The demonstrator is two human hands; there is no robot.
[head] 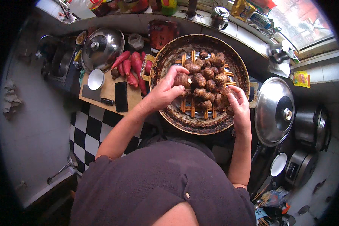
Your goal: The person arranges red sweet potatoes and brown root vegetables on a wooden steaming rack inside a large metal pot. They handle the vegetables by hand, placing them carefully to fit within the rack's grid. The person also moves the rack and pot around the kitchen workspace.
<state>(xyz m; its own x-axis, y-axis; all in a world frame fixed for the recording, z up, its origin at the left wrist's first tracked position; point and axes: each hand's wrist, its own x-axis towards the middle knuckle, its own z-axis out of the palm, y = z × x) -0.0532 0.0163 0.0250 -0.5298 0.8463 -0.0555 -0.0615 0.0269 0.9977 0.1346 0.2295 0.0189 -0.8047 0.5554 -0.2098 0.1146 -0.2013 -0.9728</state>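
Note:
A large, worn two-handled pan [197,128] holds a bamboo rack [192,108] piled with brown, ringed taro corms [208,73]. At the pile's left side, my left hand [169,89] has its thumb and fingers around a taro corm [182,80] with a pale broken tip. My right hand [239,104] is at the right side of the pile, fingers on another taro corm [227,91]. The palm side of each hand is partly hidden.
Left of the pan are red-skinned sweet potatoes [136,63], a wooden board [107,101] with a white bowl [96,79], a knife [106,101] and a phone [121,96], and a steel lid [101,50]. Another steel lid [274,111] stands at right, near a rice cooker [301,168].

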